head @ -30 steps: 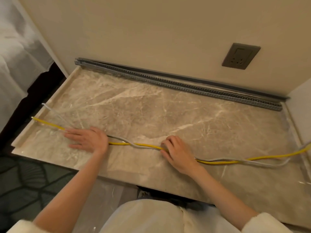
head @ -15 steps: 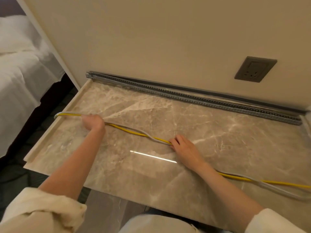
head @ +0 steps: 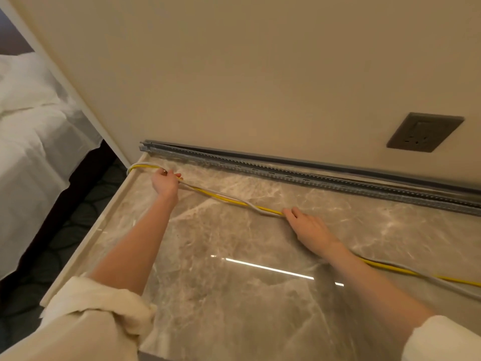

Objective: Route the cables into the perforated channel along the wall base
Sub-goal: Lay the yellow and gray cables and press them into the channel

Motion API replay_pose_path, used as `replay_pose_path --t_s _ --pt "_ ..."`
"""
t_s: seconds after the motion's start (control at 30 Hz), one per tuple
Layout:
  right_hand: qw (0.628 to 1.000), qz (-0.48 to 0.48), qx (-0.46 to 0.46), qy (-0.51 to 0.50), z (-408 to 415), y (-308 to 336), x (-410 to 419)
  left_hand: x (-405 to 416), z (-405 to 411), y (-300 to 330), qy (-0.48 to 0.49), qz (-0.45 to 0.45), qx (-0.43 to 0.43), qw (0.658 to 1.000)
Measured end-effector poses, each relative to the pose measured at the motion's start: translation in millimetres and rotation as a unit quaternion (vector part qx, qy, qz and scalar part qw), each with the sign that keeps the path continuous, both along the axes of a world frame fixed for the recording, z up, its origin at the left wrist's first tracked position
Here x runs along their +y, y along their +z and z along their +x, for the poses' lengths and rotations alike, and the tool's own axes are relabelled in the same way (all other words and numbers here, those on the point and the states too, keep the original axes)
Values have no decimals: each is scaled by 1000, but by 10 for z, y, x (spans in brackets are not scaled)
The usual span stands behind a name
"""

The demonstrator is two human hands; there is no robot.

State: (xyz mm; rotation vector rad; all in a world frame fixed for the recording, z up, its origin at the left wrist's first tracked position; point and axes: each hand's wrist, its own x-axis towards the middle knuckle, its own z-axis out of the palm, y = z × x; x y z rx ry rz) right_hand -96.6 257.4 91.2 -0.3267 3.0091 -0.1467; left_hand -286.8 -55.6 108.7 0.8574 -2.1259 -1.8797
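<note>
A yellow cable (head: pixel 226 199) and a grey-white cable (head: pixel 256 208) lie twisted together across the marble top (head: pixel 234 295). My left hand (head: pixel 165 183) grips both near the top's left edge, close to the left end of the grey perforated channel (head: pixel 286 175) that runs along the wall base. My right hand (head: pixel 309 227) lies over the cables mid-surface, fingers stretched toward the channel. From under my right forearm the cables run off to the right (head: pixel 416 274). The cable ends loop over the left rim (head: pixel 140 166).
A dark wall socket (head: pixel 424 132) sits above the channel on the right. A bed with white linen (head: pixel 33 142) stands to the left, below the marble top's raised rim (head: pixel 86 243). Dark patterned floor (head: pixel 65 230) lies between them.
Both hands have carried the cables away from the front of the top toward the wall. My left hand now grips them near the channel's left end; the view has shifted left.
</note>
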Motion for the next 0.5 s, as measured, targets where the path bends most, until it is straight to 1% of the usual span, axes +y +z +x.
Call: replay_pose_path --t_s 0.17,0.37,0.5 --pt "1000 24 9 -11 -290 20 135 87 -248 -54 -21 4 5 1000" --pt "999 35 32 -18 -572 39 267 114 -445 -51 -52 -30 -1 998" --pt "999 25 21 -18 -611 28 322 112 -389 -86 -81 -57 -2 995"
